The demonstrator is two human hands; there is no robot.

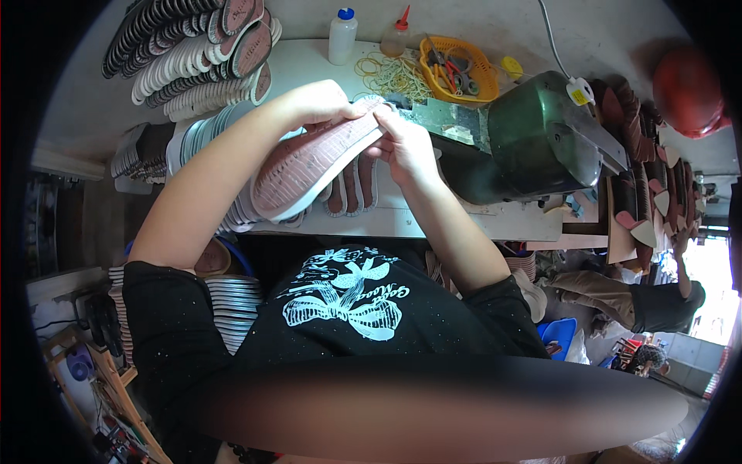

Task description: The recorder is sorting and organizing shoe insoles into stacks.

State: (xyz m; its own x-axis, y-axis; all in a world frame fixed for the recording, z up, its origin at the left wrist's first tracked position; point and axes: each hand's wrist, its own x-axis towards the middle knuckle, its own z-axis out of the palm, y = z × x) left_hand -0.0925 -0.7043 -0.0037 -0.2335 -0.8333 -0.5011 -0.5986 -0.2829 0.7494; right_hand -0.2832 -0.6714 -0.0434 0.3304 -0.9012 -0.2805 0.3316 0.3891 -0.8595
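Observation:
A shoe sole [305, 166] with a brownish-pink, line-marked face and a white edge slants across the front of the bench. Its narrow far end is up by the head of a dark green machine [533, 139]. My left hand [326, 104] grips that end from the left, fingers closed on the rim. On the other side my right hand [402, 143] pinches the white edge between thumb and fingers. The broad end hangs toward me, over more soles [355, 185] lying on the white worktable [394, 220]. Whatever part of the machine lies behind the sole's tip is hidden.
Tall stacks of soles [205, 58] stand at the back left. Behind the machine are a blue-capped bottle [342, 37], a red-tipped bottle [396, 37], loose yellowish bands [390, 76] and a yellow tool basket [483, 69]. Another person [665, 305] is far right.

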